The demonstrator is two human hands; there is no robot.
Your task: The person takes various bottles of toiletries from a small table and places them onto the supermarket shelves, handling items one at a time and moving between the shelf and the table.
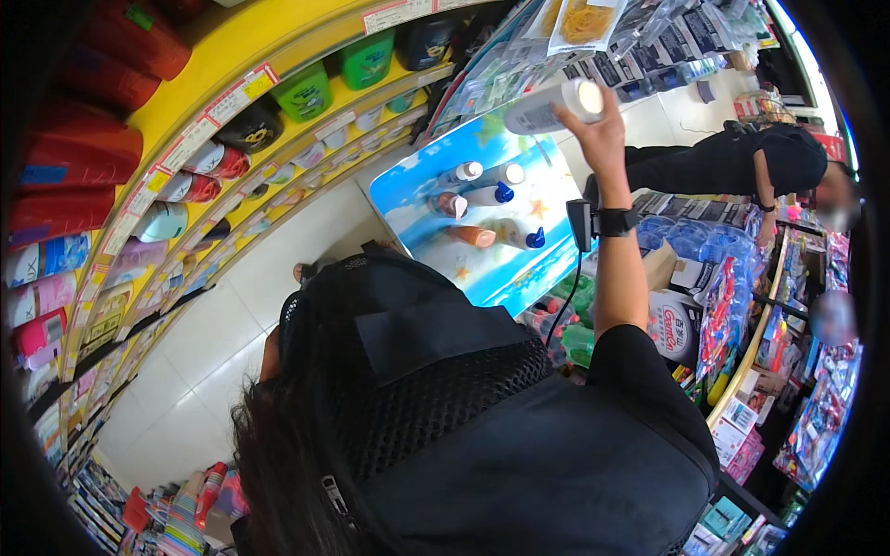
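Observation:
My right hand [601, 139] is raised over the far right corner of a small table with a beach print [424, 184]. Its fingers grip a grey-white bottle with a pale cap [539, 110], tilted on its side. A black wrist strap with a cable is on that forearm. Several bottles stand on the table below: a white pump bottle with a blue head [487, 197], another blue-headed pump bottle [516, 235], an orange tube [473, 236] and a brown-pink bottle [448, 204] among them. My left hand is out of view; my black-clad torso covers that side.
Yellow shelves [229, 52] with bottles curve along the left. Hanging packaged goods [584, 24] are beyond the table. A person in black [737, 163] stands at right, near water bottles [695, 233] and cartons [674, 323]. Stacked goods [181, 514] lie at lower left.

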